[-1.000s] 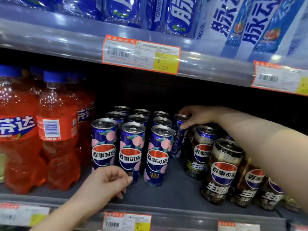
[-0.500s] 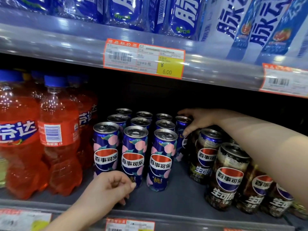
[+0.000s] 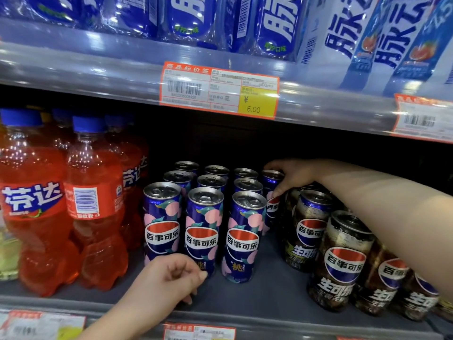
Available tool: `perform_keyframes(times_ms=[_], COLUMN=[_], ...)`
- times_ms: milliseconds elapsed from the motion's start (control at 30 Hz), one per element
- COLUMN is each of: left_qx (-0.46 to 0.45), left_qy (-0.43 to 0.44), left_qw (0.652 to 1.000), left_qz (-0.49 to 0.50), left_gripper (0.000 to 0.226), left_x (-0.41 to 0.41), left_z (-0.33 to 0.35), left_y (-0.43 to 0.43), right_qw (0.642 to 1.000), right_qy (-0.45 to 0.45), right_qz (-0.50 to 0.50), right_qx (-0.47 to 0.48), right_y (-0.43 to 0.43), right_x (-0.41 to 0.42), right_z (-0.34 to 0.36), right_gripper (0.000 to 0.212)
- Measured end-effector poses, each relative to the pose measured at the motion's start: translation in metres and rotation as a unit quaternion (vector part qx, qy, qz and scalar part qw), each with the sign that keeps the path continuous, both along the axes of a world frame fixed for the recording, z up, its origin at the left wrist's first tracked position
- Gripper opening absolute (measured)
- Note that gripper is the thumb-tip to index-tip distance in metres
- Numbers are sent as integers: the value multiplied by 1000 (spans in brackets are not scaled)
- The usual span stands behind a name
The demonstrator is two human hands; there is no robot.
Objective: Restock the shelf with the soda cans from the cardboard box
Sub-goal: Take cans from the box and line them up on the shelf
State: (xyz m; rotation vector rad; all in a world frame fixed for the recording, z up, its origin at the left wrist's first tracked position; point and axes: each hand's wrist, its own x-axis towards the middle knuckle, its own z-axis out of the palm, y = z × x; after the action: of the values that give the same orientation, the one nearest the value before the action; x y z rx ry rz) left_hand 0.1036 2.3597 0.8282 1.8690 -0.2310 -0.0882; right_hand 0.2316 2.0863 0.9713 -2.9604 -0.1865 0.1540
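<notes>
Orange bottles, orange-edged price tag

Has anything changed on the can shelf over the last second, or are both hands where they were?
Almost nothing. The right hand keeps gripping the top of the blue can beside the three full rows; any nudge is too slight to tell. The left hand stays curled on the shelf front, holding nothing. The orange bottles and other cans are unchanged; only the camera shifted slightly.
</notes>
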Motion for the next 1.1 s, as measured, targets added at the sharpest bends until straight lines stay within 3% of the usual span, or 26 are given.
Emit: perform_keyframes(times_ms=[333, 567, 733, 833, 1100], left_qx=[14, 8, 8, 2, -21], left_qy=[4, 6, 6, 7, 13], left_qw=[1000, 1000, 1000, 1000, 1000], left_qz=[-11, -15, -17, -18, -19], left_gripper=[12, 14, 13, 13, 13], left_x=[0, 0, -1, -2, -3], left_z=[1, 2, 1, 1, 3], left_y=[2, 2, 1, 0, -2], right_qw=[1000, 984, 989, 981, 979], right_qy=[-15, -131, -55, -82, -134], right_qz=[8, 95, 134, 159, 144], right_qx=[-25, 77, -15, -76, -57], right_y=[0, 20, 56, 65, 72], right_x=[-10, -60, -104, -111, -111], right_z=[6, 28, 21, 6, -7], right_gripper=[88, 27, 56, 70, 66])
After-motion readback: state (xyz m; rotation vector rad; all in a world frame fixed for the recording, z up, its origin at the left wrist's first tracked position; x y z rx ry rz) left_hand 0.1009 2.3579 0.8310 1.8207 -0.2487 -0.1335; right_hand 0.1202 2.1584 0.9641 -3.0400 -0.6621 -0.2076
